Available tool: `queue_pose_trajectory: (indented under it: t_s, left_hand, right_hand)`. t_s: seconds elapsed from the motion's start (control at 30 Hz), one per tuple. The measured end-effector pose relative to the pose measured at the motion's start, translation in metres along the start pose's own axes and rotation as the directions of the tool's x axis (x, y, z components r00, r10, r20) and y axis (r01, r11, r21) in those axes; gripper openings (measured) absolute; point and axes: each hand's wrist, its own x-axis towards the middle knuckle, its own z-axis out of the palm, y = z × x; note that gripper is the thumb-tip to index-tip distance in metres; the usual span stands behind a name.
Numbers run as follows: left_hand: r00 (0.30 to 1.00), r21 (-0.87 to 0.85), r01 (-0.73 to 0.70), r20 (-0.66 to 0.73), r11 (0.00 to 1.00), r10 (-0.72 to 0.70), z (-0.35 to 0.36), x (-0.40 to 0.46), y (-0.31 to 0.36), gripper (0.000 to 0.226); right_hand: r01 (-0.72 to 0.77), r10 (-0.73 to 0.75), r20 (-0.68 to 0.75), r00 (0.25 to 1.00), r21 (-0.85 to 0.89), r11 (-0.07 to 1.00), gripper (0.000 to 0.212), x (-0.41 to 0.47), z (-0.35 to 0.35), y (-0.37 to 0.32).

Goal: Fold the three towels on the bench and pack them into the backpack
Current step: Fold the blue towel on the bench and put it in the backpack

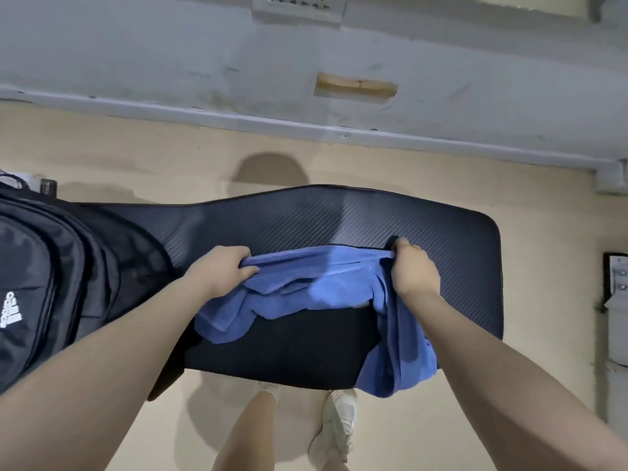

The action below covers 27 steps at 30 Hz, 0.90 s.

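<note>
While both hands work at the middle of the surface [441,226], a dark ribbed padded mat with rounded corners, the soft blue cloth towel [306,287] is stretched between them along its upper edge. The left hand [221,270] has its fingers and thumb curled round the towel's left upper corner, its grip closed tight on bunched fabric. The right hand [413,270] pinches the right upper corner in the same way, knuckles up, grip closed on the cloth. Between the two hands the top edge runs fairly taut, and below it the towel sags in loose folds. Its left part lies crumpled on the surface, while its right part drapes down past the right wrist and hangs over the near edge of the surface.

At the left end of the surface lies the black fabric backpack [51,283], with a white logo on its front panel; it sits near the left hand but apart from the towel. Only this one towel can be made out. Below the near edge, on the beige floor [136,154], stand the person's legs and pale sneakers [339,423]. A scuffed grey wall [170,62] runs beyond the far edge.
</note>
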Motion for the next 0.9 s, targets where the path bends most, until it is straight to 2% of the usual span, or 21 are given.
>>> queue_pose_trajectory:
  t_s: [0.07,0.13,0.2,0.3,0.33,0.4,0.47,0.53,0.57,0.63,0.77,0.83,0.9]
  left_hand:
    - [0.984,-0.066,-0.029,-0.178,0.997,0.016,-0.002,0.001,0.005,0.017]
    - [0.918,-0.112,-0.085,-0.395,0.990,0.034,-0.007,0.000,0.016,0.009]
    - [0.880,-0.150,-0.129,-0.472,0.980,0.044,-0.009,-0.006,0.027,0.010]
    - [0.912,-0.214,-0.159,-0.405,0.964,0.061,-0.002,-0.029,0.038,0.014]
    - [0.919,-0.222,-0.164,-0.388,0.961,0.067,0.001,-0.039,0.040,0.014]
    - [0.936,-0.224,-0.169,-0.343,0.960,0.085,0.008,-0.061,0.044,0.015]
    - [0.958,-0.200,-0.173,-0.260,0.964,0.119,0.013,-0.083,0.050,0.015]
    - [0.972,-0.156,-0.168,-0.192,0.973,0.136,0.017,-0.108,0.060,0.021]
    - [0.976,-0.145,-0.169,-0.164,0.975,0.145,0.019,-0.122,0.065,0.024]
    - [0.986,-0.076,-0.160,-0.058,0.984,0.155,0.026,-0.150,0.072,0.029]
    - [0.961,0.292,-0.116,0.274,0.949,0.033,0.044,-0.193,0.082,0.032]
    - [0.963,0.322,-0.097,0.271,0.942,0.007,0.040,-0.197,0.085,0.034]
    - [0.987,0.280,-0.062,0.160,0.958,0.018,0.031,-0.188,0.086,0.037]
  right_hand:
    - [-0.006,0.013,-0.080,0.997,0.093,0.996,0.031,0.005,0.002,0.005]
    - [-0.037,0.074,-0.141,0.987,0.252,0.967,0.027,0.007,-0.001,0.011]
    - [-0.086,0.134,-0.135,0.982,0.310,0.947,0.026,0.001,-0.004,0.018]
    - [-0.099,0.117,-0.119,0.986,0.152,0.983,0.025,-0.024,-0.003,0.035]
    - [-0.101,0.125,-0.114,0.986,0.194,0.976,0.024,-0.034,-0.003,0.041]
    - [-0.089,0.124,-0.057,0.991,0.422,0.902,0.023,-0.055,-0.004,0.050]
    - [-0.069,0.051,0.047,0.998,0.663,0.745,0.023,-0.078,-0.011,0.060]
    - [-0.084,-0.035,0.137,0.990,0.772,0.630,0.021,-0.104,-0.026,0.072]
    - [-0.076,-0.073,0.155,0.985,0.776,0.626,0.021,-0.118,-0.033,0.081]
    - [-0.038,-0.142,0.178,0.974,0.743,0.669,0.022,-0.144,-0.041,0.100]
    - [-0.001,-0.249,0.368,0.896,0.561,0.828,0.037,-0.174,-0.054,0.139]
    - [0.016,-0.232,0.432,0.872,0.449,0.893,0.040,-0.176,-0.063,0.145]
    - [0.042,-0.200,0.374,0.905,0.390,0.920,0.043,-0.166,-0.066,0.139]
